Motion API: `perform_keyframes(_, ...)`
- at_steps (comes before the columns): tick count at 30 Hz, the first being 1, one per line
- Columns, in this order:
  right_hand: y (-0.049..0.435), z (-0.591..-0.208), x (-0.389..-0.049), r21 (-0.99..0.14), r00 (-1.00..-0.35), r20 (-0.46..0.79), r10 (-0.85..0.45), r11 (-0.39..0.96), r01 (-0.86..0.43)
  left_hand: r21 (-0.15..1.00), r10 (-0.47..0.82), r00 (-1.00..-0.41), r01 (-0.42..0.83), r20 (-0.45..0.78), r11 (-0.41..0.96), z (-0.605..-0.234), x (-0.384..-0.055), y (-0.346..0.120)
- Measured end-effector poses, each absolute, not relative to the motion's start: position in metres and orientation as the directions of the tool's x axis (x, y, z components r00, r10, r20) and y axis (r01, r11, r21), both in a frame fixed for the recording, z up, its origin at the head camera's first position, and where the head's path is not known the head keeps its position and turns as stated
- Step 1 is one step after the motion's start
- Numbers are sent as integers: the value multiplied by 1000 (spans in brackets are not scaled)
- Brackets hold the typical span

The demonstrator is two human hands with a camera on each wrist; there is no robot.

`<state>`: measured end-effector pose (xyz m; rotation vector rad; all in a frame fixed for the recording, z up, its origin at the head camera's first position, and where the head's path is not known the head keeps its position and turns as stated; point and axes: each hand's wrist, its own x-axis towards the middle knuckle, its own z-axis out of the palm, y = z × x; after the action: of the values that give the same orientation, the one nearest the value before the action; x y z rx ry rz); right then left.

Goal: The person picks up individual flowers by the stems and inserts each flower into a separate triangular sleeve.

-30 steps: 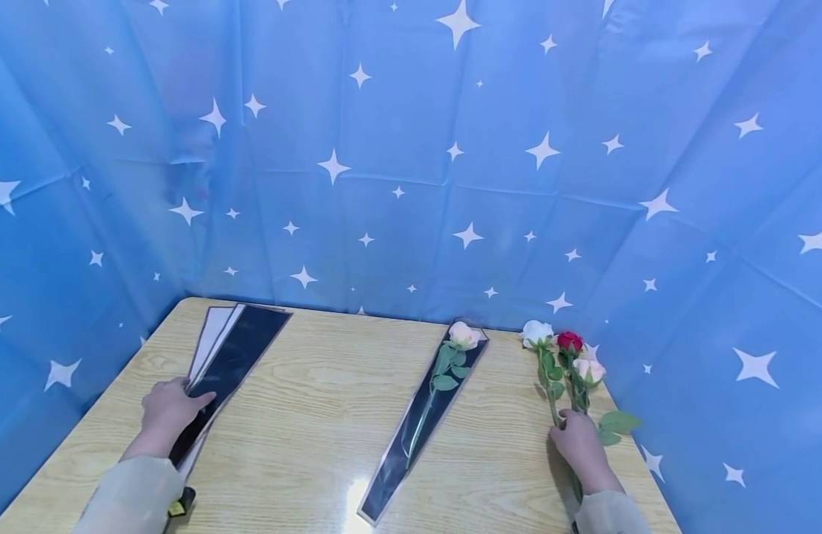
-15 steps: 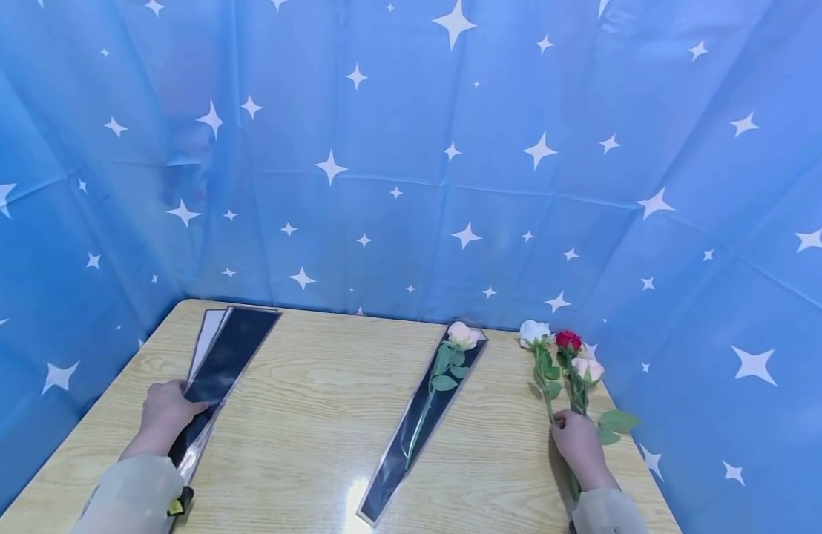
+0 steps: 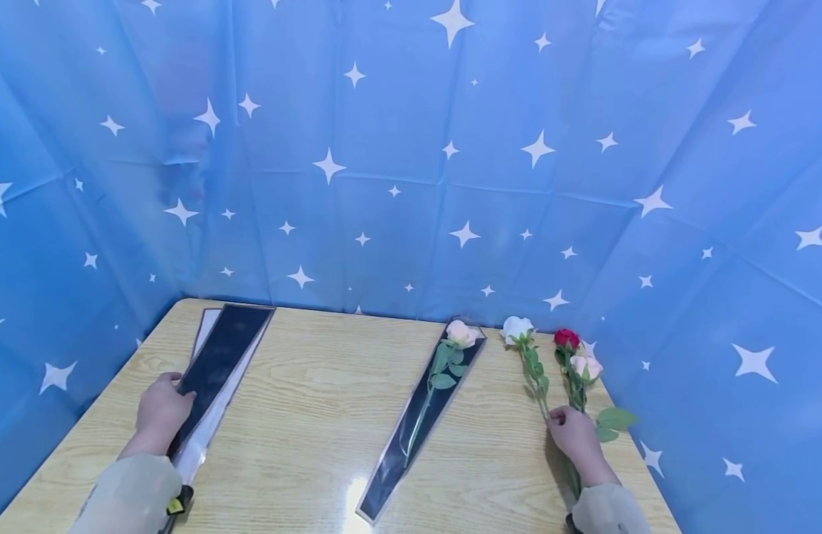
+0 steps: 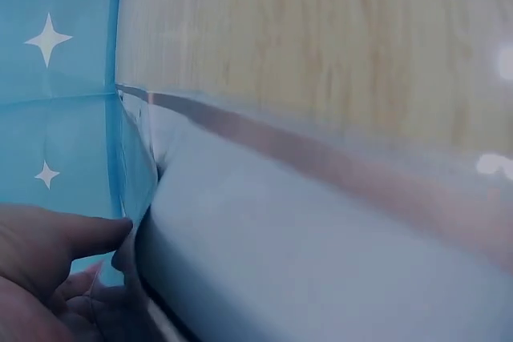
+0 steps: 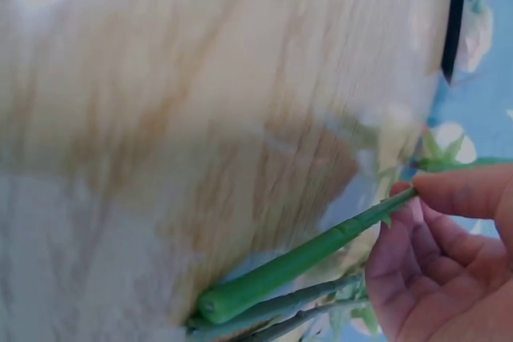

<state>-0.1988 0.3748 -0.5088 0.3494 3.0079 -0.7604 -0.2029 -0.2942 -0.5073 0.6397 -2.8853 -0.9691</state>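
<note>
On the left of the head view my left hand pinches the edge of a long, tapered black flower sleeve. White-faced sleeves show from under it; the left wrist view has a pale sleeve bowed up from the thumb and fingers. At the right, my right hand pinches the green stem of a white artificial rose between thumb and fingers. Beside it lie a red rose and a pale pink rose, their lower stems partly hidden by the hand.
Mid-table lies another black sleeve with a pale pink rose on it, bloom toward the back edge. The wooden table backs onto a blue star-printed curtain, which also hangs along both sides.
The black sleeve has shifted left in my left hand, uncovering more white along its right side. The white rose has moved left, away from the red and pink ones, with my right hand.
</note>
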Motion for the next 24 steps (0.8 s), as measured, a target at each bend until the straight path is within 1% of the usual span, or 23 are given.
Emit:
perform_keyframes(3,374,-508,-198,-477,-976,-70,205,853,213,580,-414,-903,-398,-112,711,-506,-203,-295)
perform_keyframes(6,373,-504,-197,-497,-976,-83,203,840,217,589,-436,-896,-396,-80,705,-506,-202,-296)
perform_keyframes(11,367,-495,-194,-531,-977,-82,195,821,208,666,-498,-867,-377,-10,643,-504,-201,-298)
perform_keyframes(13,363,-491,-193,-548,-980,-62,188,815,191,710,-522,-853,-374,-11,597,-501,-201,-297)
perform_keyframes(20,347,-477,-189,-600,-982,14,187,787,142,846,-574,-813,-371,-96,384,-490,-200,-293)
perform_keyframes(24,337,-469,-189,-611,-980,97,173,788,78,898,-639,-762,-348,-105,268,-483,-202,-289)
